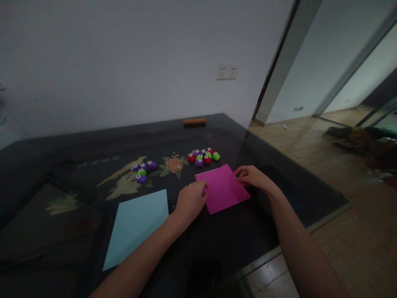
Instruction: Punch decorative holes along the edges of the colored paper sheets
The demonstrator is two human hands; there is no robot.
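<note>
A bright pink sheet of paper (225,188) lies at a slant on the dark table, with small dark marks or holes near its lower right corner. My left hand (192,199) has its fingers curled on the sheet's left edge, and a bit of pink shows between them. At the right edge, my right hand (252,178) pinches the paper between thumb and fingers. Just behind the sheet sits a cluster of small red, purple and green pieces (199,157), each topped with a white, dark-centred round like an eye. A pale blue sheet (139,225) lies left, partly behind my left forearm.
More eye-topped pieces, purple and green (142,171), stand behind the blue sheet. An orange-brown cylinder (194,122) lies near the table's far edge. The dark glossy tabletop (294,186) bears a flower and bird picture. Behind it rises a wall with a socket plate (226,72).
</note>
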